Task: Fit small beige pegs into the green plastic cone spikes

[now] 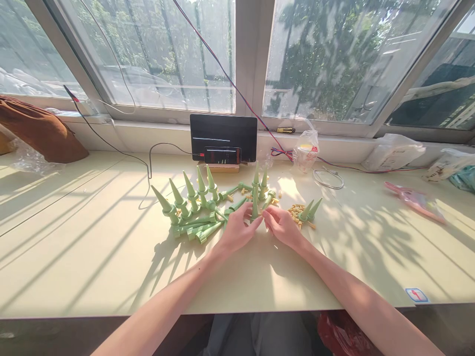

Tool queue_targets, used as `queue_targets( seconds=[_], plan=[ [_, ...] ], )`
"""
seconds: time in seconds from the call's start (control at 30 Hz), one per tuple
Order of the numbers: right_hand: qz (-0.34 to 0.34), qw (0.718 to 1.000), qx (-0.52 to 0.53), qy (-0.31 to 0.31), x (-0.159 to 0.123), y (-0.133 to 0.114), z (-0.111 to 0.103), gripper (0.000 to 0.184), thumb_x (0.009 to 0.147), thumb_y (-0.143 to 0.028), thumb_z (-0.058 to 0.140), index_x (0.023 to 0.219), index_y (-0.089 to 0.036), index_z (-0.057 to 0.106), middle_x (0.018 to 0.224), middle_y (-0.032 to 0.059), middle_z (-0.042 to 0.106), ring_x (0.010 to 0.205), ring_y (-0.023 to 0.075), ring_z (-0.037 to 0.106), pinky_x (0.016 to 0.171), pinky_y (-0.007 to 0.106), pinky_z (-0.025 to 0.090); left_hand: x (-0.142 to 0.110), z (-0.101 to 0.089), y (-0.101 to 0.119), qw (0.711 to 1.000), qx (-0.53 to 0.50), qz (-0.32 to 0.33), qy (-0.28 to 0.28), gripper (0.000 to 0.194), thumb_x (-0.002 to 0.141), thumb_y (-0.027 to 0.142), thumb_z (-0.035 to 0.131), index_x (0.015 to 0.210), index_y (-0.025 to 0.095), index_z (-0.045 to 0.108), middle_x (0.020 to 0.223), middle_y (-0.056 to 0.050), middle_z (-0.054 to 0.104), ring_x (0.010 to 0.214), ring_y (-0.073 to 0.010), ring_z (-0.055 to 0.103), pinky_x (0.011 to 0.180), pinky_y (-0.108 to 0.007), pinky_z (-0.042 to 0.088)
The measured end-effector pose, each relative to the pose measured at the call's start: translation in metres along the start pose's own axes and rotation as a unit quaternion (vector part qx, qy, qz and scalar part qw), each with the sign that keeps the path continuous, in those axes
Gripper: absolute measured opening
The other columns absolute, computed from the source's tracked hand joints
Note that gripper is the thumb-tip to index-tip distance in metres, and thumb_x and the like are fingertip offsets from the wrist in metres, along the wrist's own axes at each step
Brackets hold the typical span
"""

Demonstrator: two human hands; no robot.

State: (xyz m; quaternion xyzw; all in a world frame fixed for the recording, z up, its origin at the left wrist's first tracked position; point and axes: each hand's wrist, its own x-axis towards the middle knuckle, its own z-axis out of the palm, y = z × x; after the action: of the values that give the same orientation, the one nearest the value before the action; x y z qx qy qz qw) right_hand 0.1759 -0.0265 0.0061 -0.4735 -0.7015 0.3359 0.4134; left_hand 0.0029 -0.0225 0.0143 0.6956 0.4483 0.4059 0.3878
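Note:
Between my hands a pointed green plastic spike [254, 205] stands upright. My left hand [239, 226] curls around its lower part, thumb and fingers closed on it. Close to the spike's base, my right hand [282, 226] has its thumb and forefinger pinched together; whatever is between them is too small or hidden to make out. Left of them, several green spikes [191, 192] stand in a row, with loose green tubes [204, 231] lying in front. To the right of my right hand is a heap of small yellow pegs [297, 211] with two green cones [311, 210] beside it.
Behind the parts, a dark tablet [223, 129] and a phone [222, 155] lean on a stand. Cables run across the back. A plastic-wrapped cup [306, 152], a coiled cable [328, 179] and a pink packet [413, 200] lie rightward. A brown bag [40, 128] is far left.

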Motion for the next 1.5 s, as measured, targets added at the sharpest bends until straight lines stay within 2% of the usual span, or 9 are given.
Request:
queue_targets(
  seconds=[0.1,0.3,0.5,0.73,1.1,1.2,1.3,1.5],
  plan=[
    [-0.004,1.0,-0.003,-0.009,-0.001,0.0,0.0,0.041,0.098,-0.047,0.041,0.067,-0.021,0.048,0.055,-0.0021,0.051,0.05,0.0132,0.048,0.054,0.026,0.039,0.001,-0.001,0.001,0.999,-0.031,-0.021,-0.007,0.037,0.083,0.046,0.065,0.109,0.019,0.064,0.1,-0.011,0.065,0.088,-0.0234,0.067,0.043,-0.023,0.054],
    [-0.014,1.0,-0.017,-0.016,-0.001,0.003,0.002,0.043,0.098,-0.047,0.041,0.063,-0.022,0.046,0.052,-0.0024,0.048,0.05,0.0136,0.046,0.053,0.026,0.037,0.002,-0.003,0.004,0.995,-0.081,-0.027,-0.042,0.028,0.085,0.044,0.062,0.099,0.019,0.063,0.098,-0.009,0.066,0.096,-0.0246,0.066,0.051,-0.026,0.059],
    [-0.026,0.998,-0.048,-0.011,0.0,0.006,0.002,0.045,0.099,-0.048,0.039,0.064,-0.021,0.046,0.05,-0.0043,0.038,0.049,0.012,0.036,0.051,0.026,0.03,0.003,-0.005,0.002,0.991,-0.114,-0.032,-0.067,0.026,0.085,0.041,0.063,0.098,0.018,0.062,0.101,-0.008,0.067,0.097,-0.024,0.066,0.057,-0.027,0.059],
    [-0.045,0.997,-0.055,-0.012,0.0,0.009,0.004,0.05,0.1,-0.046,0.035,0.058,-0.019,0.038,0.053,-0.0033,0.038,0.05,0.0103,0.034,0.053,0.026,0.028,0.003,-0.005,0.003,0.986,-0.139,-0.027,-0.088,0.027,0.084,0.043,0.065,0.097,0.018,0.063,0.098,-0.007,0.065,0.096,-0.0236,0.065,0.064,-0.029,0.058],
    [-0.037,0.998,-0.057,-0.013,0.001,0.014,0.005,0.054,0.101,-0.047,0.033,0.055,-0.02,0.028,0.05,-0.0041,0.028,0.047,0.0092,0.028,0.05,0.026,0.025,0.004,-0.005,0.003,0.982,-0.157,-0.03,-0.096,0.025,0.082,0.041,0.067,0.093,0.018,0.064,0.093,-0.005,0.063,0.087,-0.0201,0.061,0.067,-0.031,0.058],
    [-0.025,0.998,-0.054,-0.015,0.001,0.013,0.006,0.056,0.101,-0.048,0.033,0.053,-0.019,0.031,0.049,-0.0036,0.032,0.047,0.0094,0.032,0.051,0.026,0.027,0.003,-0.005,0.005,0.981,-0.16,-0.042,-0.098,0.025,0.083,0.041,0.067,0.093,0.018,0.065,0.092,-0.005,0.063,0.087,-0.0201,0.062,0.068,-0.031,0.057],
    [-0.016,0.999,-0.043,-0.014,0.0,0.011,0.005,0.056,0.101,-0.049,0.034,0.055,-0.019,0.041,0.051,-0.0022,0.042,0.049,0.0104,0.039,0.053,0.026,0.031,0.003,-0.005,0.007,0.98,-0.166,-0.058,-0.097,0.024,0.083,0.04,0.068,0.092,0.018,0.066,0.09,-0.005,0.065,0.087,-0.0207,0.063,0.069,-0.03,0.056],
    [-0.025,0.999,-0.018,-0.031,0.0,0.008,0.002,0.033,0.098,-0.044,0.045,0.078,-0.019,0.055,0.058,-0.0032,0.048,0.052,0.012,0.042,0.052,0.025,0.032,0.005,-0.006,0.003,0.975,-0.192,-0.079,-0.085,0.026,0.081,0.041,0.07,0.092,0.017,0.068,0.092,-0.006,0.068,0.082,-0.0183,0.064,0.067,-0.028,0.055]
  ],
)
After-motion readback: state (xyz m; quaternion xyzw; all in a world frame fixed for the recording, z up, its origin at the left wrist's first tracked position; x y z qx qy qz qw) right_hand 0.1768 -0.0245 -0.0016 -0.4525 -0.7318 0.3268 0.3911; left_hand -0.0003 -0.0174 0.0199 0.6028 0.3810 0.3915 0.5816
